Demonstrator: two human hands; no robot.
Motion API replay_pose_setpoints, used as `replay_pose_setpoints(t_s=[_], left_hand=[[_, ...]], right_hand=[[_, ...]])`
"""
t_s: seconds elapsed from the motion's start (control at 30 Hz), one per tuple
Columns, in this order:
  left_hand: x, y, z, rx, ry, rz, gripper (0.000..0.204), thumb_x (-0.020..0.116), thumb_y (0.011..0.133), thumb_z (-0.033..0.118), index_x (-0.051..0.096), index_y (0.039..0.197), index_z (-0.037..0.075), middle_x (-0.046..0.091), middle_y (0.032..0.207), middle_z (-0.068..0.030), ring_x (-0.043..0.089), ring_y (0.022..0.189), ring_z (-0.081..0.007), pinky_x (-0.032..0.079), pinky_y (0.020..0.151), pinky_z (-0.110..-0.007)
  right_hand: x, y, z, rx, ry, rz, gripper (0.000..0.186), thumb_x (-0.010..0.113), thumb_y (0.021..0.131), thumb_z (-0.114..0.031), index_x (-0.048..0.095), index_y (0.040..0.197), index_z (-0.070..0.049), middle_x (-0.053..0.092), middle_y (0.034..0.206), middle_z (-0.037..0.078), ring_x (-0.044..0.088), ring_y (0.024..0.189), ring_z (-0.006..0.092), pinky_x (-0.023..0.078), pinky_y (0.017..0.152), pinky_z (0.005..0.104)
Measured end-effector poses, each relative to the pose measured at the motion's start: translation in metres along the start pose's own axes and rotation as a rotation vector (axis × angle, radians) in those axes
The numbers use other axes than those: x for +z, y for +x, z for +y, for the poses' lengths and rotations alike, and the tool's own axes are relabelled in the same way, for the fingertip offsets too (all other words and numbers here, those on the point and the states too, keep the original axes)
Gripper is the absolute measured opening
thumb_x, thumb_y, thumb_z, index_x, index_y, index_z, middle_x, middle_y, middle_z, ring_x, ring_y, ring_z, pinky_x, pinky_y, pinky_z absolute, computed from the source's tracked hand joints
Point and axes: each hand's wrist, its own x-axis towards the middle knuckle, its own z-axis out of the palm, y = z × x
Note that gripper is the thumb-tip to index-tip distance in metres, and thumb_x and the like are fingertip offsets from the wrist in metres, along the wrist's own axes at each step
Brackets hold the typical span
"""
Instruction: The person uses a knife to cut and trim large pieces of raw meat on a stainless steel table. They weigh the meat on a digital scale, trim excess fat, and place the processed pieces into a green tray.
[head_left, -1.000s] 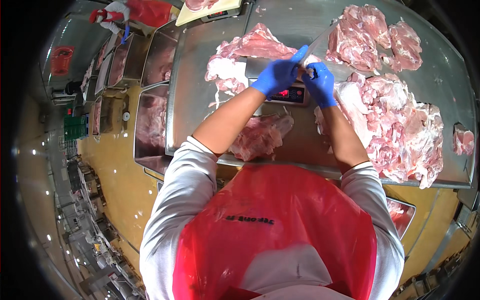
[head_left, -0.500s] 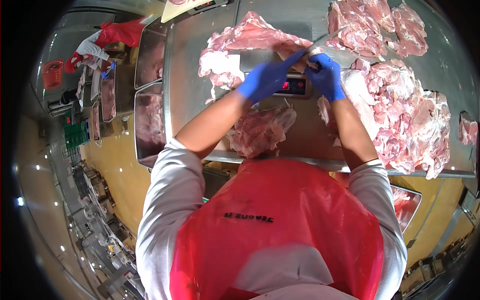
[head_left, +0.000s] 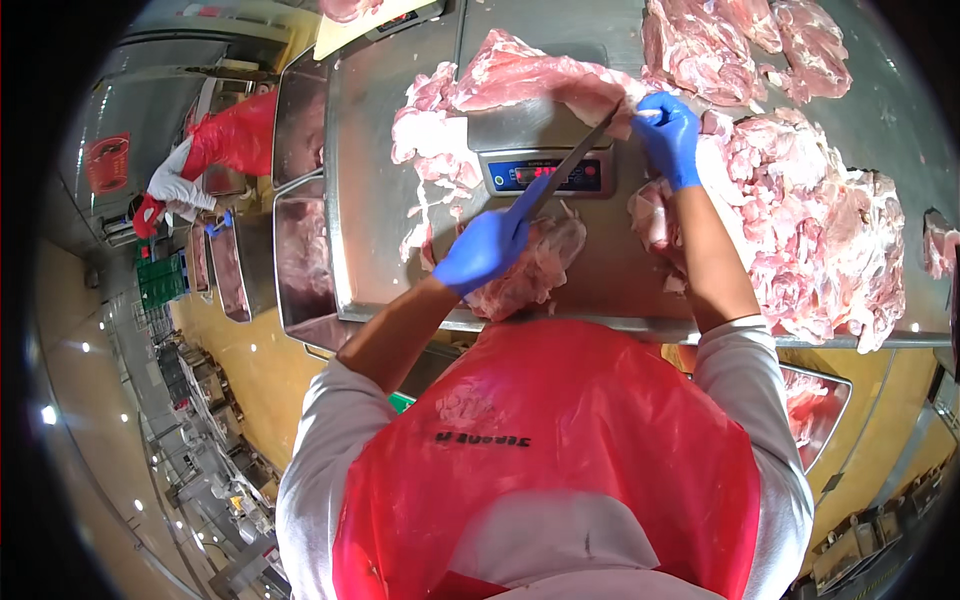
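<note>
My left hand (head_left: 485, 250), in a blue glove, is closed around the handle of a knife (head_left: 572, 162). The blade slants up and right, its tip touching or close to the right end of a long piece of raw meat (head_left: 540, 78). This piece lies across the plate of a digital scale (head_left: 497, 177) with a lit red display. My right hand (head_left: 668, 140), also gloved in blue, pinches the right end of that meat. Below the left hand, partly hidden by it, another piece of meat (head_left: 545, 265) rests near the table's front edge.
A large heap of raw meat (head_left: 800, 220) covers the right of the steel table (head_left: 400, 270). More pieces (head_left: 700, 50) lie at the far right. Metal tubs (head_left: 303, 250) with meat stand along the left edge. A co-worker in a red apron (head_left: 235, 135) works at far left.
My left hand has drawn back toward me and left with the knife, uncovering the scale display. My right hand stays at the meat's end, slightly higher. The co-worker has shifted.
</note>
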Motion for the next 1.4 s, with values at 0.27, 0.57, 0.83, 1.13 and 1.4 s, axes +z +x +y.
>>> replay_pose_setpoints(t_s=[0.27, 0.57, 0.83, 1.13, 1.4], left_hand=[[-0.022, -0.027, -0.002, 0.023, -0.119, 0.243, 0.071, 0.048, 0.090, 0.003, 0.020, 0.154, 0.014, 0.061, 0.083, -0.0294, 0.061, 0.069, -0.0448, 0.046, 0.064, -0.049], [-0.043, 0.034, -0.003, 0.239, -0.027, 0.396, 0.070, 0.052, 0.090, 0.001, 0.026, 0.153, 0.014, 0.051, 0.067, -0.0227, 0.048, 0.055, -0.0289, 0.045, 0.059, -0.039], [-0.104, 0.139, -0.038, 0.322, 0.015, 0.596, 0.062, 0.057, 0.092, 0.012, 0.035, 0.149, 0.015, 0.062, 0.085, -0.0247, 0.061, 0.073, -0.0297, 0.051, 0.073, -0.039], [-0.132, 0.147, -0.049, 0.326, -0.050, 0.738, 0.062, 0.058, 0.093, 0.020, 0.034, 0.149, 0.015, 0.061, 0.118, -0.0268, 0.061, 0.107, -0.0409, 0.049, 0.089, -0.043], [-0.060, 0.099, -0.008, 0.293, -0.106, 0.400, 0.061, 0.046, 0.097, 0.014, 0.024, 0.153, 0.025, 0.065, 0.085, -0.0267, 0.064, 0.074, -0.0452, 0.050, 0.067, -0.053]], right_hand=[[0.028, -0.015, -0.015, -0.204, -0.032, -0.060, 0.016, 0.073, 0.073, -0.004, 0.058, 0.079, -0.005, 0.058, 0.073, 0.002, 0.051, 0.064, 0.0107, 0.045, 0.059, 0.0265], [0.062, 0.013, -0.038, 0.181, -0.316, 0.045, 0.037, 0.068, 0.074, -0.034, 0.061, 0.088, 0.000, 0.068, 0.089, 0.022, 0.066, 0.085, 0.0392, 0.050, 0.078, 0.0452], [0.065, 0.045, -0.069, -0.270, -0.434, 0.154, 0.040, 0.063, 0.079, -0.032, 0.064, 0.108, -0.006, 0.066, 0.100, 0.021, 0.064, 0.092, 0.0372, 0.051, 0.085, 0.0424], [0.094, 0.045, -0.041, -0.266, -0.455, -0.271, 0.015, 0.057, 0.082, -0.015, 0.061, 0.094, -0.009, 0.065, 0.093, 0.021, 0.062, 0.088, 0.0428, 0.051, 0.073, 0.0494], [0.063, 0.006, -0.032, -0.076, -0.106, -0.129, 0.023, 0.065, 0.076, 0.000, 0.043, 0.079, -0.007, 0.040, 0.065, 0.006, 0.037, 0.060, 0.0147, 0.042, 0.057, 0.0283]])
